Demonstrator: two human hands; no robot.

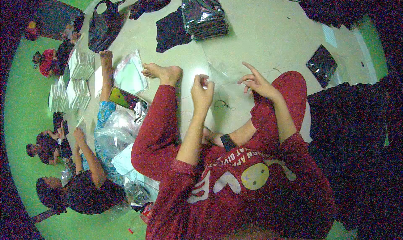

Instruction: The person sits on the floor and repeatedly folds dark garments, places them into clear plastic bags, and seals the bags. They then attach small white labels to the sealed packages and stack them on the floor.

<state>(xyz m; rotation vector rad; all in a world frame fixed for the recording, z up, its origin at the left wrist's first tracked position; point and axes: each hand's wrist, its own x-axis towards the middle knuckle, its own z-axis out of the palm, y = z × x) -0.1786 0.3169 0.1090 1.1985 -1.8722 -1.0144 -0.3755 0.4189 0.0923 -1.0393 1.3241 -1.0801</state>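
Garment stack (205, 17), reference item: dark folded pieces in clear plastic, glossy on top, on the pale tiled floor (260, 26).

Left hand (202, 91): below the garment stack, raised over the floor. Grip curled, fingers bent in toward the thumb; whether anything thin is pinched, cannot tell.

Right hand (257, 84): below and to the right of the garment stack, near the raised knee. Grip released, fingers spread, forefinger extended.

Clear plastic film (224, 75): below the garment stack, between the two hands; faint, outline hard to read.

Dark cord (221, 104): thin, looped, farther below the garment stack than the film.

Folded dark garment (170, 32): touching the garment stack on its left.

Black bag (104, 28): with handle, well to the left of the garment stack.

Bagged dark garment (322, 66): single, lying to the right of and below the garment stack.

White packets (79, 68): several piles, far left of the garment stack, lower.

Smartphone (122, 98): screen lit, below and left of the garment stack, near a seated co-worker (90, 194).
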